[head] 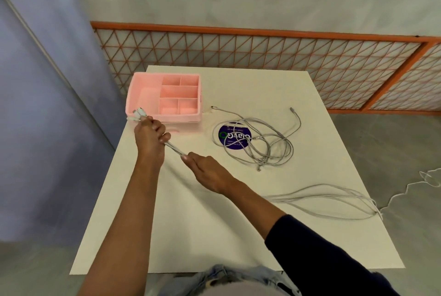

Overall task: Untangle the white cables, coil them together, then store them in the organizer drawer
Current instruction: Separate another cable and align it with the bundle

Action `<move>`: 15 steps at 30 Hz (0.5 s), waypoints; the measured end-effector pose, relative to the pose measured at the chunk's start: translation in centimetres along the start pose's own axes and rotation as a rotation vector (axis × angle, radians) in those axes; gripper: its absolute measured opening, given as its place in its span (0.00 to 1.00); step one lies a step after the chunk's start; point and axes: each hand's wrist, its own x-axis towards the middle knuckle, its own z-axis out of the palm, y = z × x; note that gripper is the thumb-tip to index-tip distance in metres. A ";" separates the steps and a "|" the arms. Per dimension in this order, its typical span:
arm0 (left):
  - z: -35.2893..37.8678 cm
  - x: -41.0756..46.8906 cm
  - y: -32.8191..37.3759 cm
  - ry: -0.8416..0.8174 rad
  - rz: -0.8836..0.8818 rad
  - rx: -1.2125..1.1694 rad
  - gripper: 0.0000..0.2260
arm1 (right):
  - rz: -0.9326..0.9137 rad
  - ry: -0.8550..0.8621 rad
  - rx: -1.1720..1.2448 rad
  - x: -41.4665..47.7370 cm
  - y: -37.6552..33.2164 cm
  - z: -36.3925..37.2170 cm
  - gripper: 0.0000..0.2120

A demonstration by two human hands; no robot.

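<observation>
My left hand grips a bundle of white cables near their plug ends, which stick out above the fist by the pink organizer. My right hand pinches the same bundle a little lower, to the right. The bundle's long loops trail across the white table to its right edge. A second tangle of white cables lies loose in the middle of the table. The pink organizer has several open compartments, all without contents.
A round purple sticker lies under the loose tangle. An orange mesh fence runs behind the table. One white cord trails over the right edge onto the grey floor.
</observation>
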 end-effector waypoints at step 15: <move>-1.9 1.0 -1.4 0.103 0.035 0.093 0.12 | 0.101 -0.135 0.010 -1.2 4.0 0.0 0.21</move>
